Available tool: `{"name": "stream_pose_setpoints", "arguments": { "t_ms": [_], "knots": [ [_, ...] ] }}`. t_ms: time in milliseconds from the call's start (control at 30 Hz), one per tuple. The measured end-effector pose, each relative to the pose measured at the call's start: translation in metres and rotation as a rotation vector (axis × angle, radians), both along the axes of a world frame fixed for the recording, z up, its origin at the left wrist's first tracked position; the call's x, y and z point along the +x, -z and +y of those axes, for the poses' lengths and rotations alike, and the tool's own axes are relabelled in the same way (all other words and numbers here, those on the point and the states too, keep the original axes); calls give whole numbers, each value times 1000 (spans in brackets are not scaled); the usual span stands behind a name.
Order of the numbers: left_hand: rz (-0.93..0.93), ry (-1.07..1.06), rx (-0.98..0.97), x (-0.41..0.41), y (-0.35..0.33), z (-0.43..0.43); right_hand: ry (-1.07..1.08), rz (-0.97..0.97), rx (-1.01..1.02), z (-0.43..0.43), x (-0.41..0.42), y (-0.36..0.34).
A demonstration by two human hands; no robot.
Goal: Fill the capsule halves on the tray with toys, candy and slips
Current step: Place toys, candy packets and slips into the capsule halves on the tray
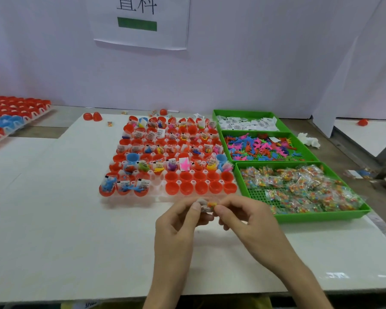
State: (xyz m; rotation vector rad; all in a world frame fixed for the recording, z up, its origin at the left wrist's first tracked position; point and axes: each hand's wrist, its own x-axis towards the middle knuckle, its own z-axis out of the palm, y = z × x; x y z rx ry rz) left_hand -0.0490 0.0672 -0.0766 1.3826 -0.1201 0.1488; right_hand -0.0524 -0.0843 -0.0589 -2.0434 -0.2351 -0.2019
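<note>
1. Both the left hand (178,222) and right hand (248,217) pinch one candy packet (208,206) with curled fingers, just off the tray's (157,188) near edge
2. The packet looks light, crinkly and slippery; best held by its sealed ends
3. Empty red halves (200,188) sit at the tray's near right corner
</note>
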Motion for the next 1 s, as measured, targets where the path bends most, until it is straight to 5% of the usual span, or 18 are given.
{"name": "stream_pose_setpoints", "arguments": {
  "t_ms": [400,1000],
  "knots": [
    [-15,51,30,1,1,-2,147,-151,59,-1,0,3],
    [-115,2,173,5,6,1,-24,-150,7,0,5,-11]
  ]
}}
